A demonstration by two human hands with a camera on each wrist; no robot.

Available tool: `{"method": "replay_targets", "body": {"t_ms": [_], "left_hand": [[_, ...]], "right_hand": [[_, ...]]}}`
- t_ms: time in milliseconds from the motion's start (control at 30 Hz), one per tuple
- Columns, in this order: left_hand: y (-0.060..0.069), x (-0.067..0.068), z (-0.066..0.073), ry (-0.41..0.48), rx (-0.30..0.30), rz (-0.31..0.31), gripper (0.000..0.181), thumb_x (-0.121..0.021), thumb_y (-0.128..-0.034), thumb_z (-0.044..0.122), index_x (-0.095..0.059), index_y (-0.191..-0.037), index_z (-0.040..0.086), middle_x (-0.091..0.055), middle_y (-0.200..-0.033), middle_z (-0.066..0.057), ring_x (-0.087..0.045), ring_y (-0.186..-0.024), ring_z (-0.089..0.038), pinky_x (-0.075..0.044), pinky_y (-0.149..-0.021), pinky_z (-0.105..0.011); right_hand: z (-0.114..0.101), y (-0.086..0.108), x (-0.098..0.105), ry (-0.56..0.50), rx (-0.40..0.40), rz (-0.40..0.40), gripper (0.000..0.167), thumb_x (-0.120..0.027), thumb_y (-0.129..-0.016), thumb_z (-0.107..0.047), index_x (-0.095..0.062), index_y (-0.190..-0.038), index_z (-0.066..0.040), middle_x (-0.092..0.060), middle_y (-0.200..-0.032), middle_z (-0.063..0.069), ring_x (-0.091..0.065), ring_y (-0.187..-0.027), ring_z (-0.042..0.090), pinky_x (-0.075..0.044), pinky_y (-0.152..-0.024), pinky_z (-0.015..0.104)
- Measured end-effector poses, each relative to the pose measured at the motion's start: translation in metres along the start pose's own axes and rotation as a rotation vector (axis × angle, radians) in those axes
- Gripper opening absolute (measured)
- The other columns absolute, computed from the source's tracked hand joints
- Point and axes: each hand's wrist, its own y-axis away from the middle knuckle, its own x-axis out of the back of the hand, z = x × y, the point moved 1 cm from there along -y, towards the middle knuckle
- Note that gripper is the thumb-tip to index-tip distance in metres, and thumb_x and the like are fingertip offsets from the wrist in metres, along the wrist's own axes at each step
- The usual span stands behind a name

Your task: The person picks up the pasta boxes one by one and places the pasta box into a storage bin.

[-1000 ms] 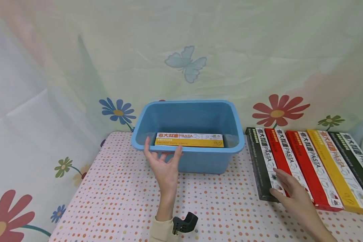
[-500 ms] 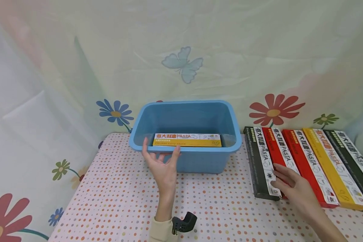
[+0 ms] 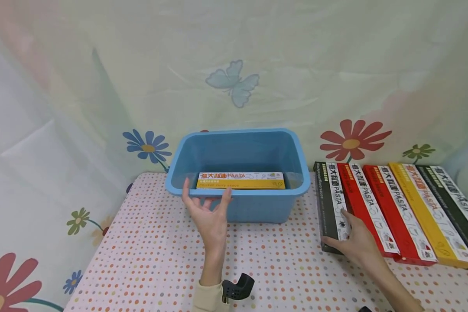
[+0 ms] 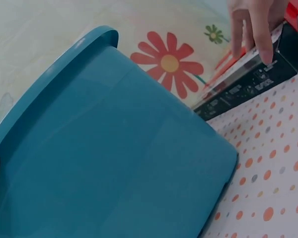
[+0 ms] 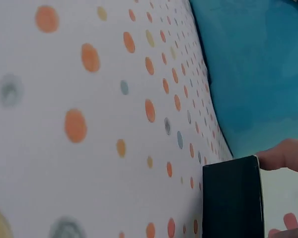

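A blue plastic bin (image 3: 257,207) stands on the dotted cloth, with a yellow-and-white pasta box (image 3: 241,183) lying inside along its front wall. My left hand (image 3: 209,221) holds the bin's front rim, some fingertips over the edge and others beneath it. To the right, several pasta boxes lie side by side. My right hand (image 3: 356,238) grips the near end of the leftmost one, a black-and-white pasta box (image 3: 327,199). In the left wrist view a digit presses the black box's side (image 4: 243,87). The right wrist view shows its dark end face (image 5: 232,198) beside a fingertip.
Right of the gripped box lie a red box (image 3: 364,203), another red box (image 3: 395,212), a yellow box (image 3: 421,208) and a black box (image 3: 452,208). Dotted cloth (image 3: 152,260) covers the table. A flowered curtain (image 3: 296,78) hangs behind the bin.
My right hand has moved left from between the black and red boxes and taken hold of the black box's near end. That end has shifted slightly left. My left hand stays on the bin rim.
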Motion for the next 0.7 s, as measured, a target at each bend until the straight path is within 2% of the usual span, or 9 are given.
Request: {"method": "replay_targets", "body": {"t_ms": [200, 467, 567, 700], "left_hand": [[0.0, 0.0, -0.001, 0.0, -0.004, 0.0, 0.102, -0.082, -0.0873, 0.0, -0.018, -0.164, 0.014, -0.042, -0.149, -0.021, -0.067, -0.102, -0.031, -0.067, -0.08, -0.039], [0.002, 0.0, 0.0, 0.026, -0.004, -0.009, 0.101, -0.082, -0.0872, -0.002, -0.018, -0.164, 0.015, -0.043, -0.147, -0.021, -0.066, -0.101, -0.032, -0.067, -0.08, -0.04], [0.003, 0.0, 0.0, 0.021, -0.004, -0.012, 0.101, -0.082, -0.0873, -0.002, -0.018, -0.164, 0.014, -0.043, -0.146, -0.021, -0.066, -0.1, -0.032, -0.067, -0.08, -0.04], [0.001, 0.001, 0.001, 0.011, -0.011, -0.007, 0.1, -0.082, -0.0874, -0.001, -0.019, -0.164, 0.015, -0.041, -0.146, -0.021, -0.065, -0.098, -0.033, -0.067, -0.079, -0.04]], "right_hand": [[0.001, 0.0, -0.007, -0.001, -0.022, -0.016, 0.111, -0.082, -0.085, -0.022, -0.008, -0.157, 0.019, -0.023, -0.149, 0.045, -0.038, -0.121, 0.055, -0.044, -0.1, 0.069], [0.007, 0.02, -0.01, -0.006, -0.091, -0.042, 0.118, -0.084, -0.085, -0.027, -0.002, -0.158, 0.017, -0.026, -0.148, 0.046, -0.042, -0.121, 0.053, -0.045, -0.099, 0.065], [0.01, 0.029, -0.014, -0.035, -0.14, -0.052, 0.121, -0.084, -0.086, -0.032, 0.001, -0.159, 0.014, -0.022, -0.15, 0.045, -0.037, -0.127, 0.055, -0.042, -0.105, 0.069], [0.009, 0.036, -0.024, -0.094, -0.187, -0.027, 0.13, -0.088, -0.084, -0.037, 0.006, -0.162, 0.008, -0.015, -0.156, 0.042, -0.026, -0.138, 0.056, -0.031, -0.116, 0.073]]}}
